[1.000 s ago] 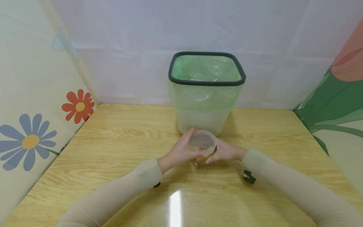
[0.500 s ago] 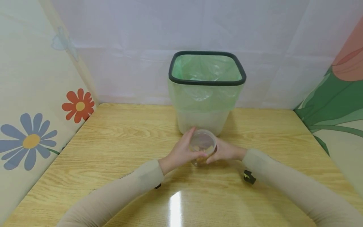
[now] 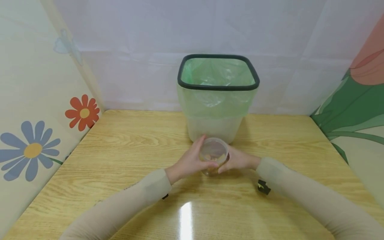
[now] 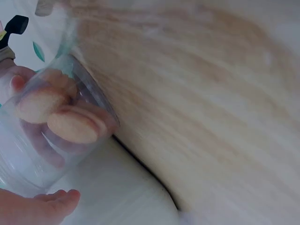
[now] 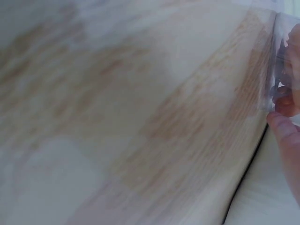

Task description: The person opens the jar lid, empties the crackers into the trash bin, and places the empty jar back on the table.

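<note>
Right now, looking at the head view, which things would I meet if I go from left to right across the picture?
Printed blue flower, printed red flower, left hand, clear cup, right hand, printed green leaves.

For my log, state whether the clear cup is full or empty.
Neither: the clear cup is partly filled; biscuit-like pieces lie near its base, with empty space above.

I'm seeing a bin (image 3: 213, 125) standing upright towards the back of the wood-grain table (image 3: 135, 140), its green liner (image 3: 219, 71) showing inside the dark rim (image 3: 219, 88). A pale sheet (image 3: 144, 30) is hanging behind. Left, a red flower (image 3: 83, 112) and a blue flower (image 3: 33, 150) are brightening the panel (image 3: 24, 80), with a faint shape (image 3: 62, 46), possibly a butterfly, above; right, pink petals (image 3: 369, 68) are topping green leaves (image 3: 354, 103).
</note>
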`<state>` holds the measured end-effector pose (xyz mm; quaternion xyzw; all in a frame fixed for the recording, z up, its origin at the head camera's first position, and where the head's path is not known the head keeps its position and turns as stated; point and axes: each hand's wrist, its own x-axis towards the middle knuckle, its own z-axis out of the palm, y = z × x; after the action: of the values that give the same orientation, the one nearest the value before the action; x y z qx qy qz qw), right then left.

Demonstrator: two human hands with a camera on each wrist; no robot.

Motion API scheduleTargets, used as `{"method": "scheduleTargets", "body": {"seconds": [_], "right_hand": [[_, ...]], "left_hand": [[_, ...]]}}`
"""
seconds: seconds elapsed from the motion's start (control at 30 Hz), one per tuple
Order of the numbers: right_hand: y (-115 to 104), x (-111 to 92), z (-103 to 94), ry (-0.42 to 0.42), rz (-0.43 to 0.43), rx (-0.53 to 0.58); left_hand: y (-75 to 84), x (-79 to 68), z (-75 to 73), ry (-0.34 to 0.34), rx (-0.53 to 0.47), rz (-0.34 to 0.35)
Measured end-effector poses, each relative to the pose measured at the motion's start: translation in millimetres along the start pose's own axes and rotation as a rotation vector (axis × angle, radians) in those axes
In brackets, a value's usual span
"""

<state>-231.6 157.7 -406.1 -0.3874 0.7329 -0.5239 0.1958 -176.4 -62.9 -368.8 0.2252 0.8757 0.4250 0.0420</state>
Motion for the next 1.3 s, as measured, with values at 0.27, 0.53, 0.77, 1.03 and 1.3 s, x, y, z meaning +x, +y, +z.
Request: {"method": "scheduleTargets", "body": {"seconds": [0.27,0.53,0.77,1.03,1.3], "right_hand": [[1,1,-0.8,0.0,-0.017,-0.035],[1,1,-0.1,0.014,-0.001,-0.065],[3,0,-1.2,0.014,-0.018,-0.083],[5,1,-0.8,0.015,-0.023,-0.073],[5,1,-0.6,0.012,-0.012,-0.071]], "left_hand": [[-5.5,13.8,-15.9,-0.153,-0.049,0.068],[-12.5,29.5,-30.0,-0.326,-0.124,0.132],[-12.1,31.4,-32.4,-0.353,-0.129,0.131],[-12.7,28.4,-26.6,-0.276,-0.029,0.144],[-13.7,22.8,-20.6,-0.202,-0.073,0.104]]}}
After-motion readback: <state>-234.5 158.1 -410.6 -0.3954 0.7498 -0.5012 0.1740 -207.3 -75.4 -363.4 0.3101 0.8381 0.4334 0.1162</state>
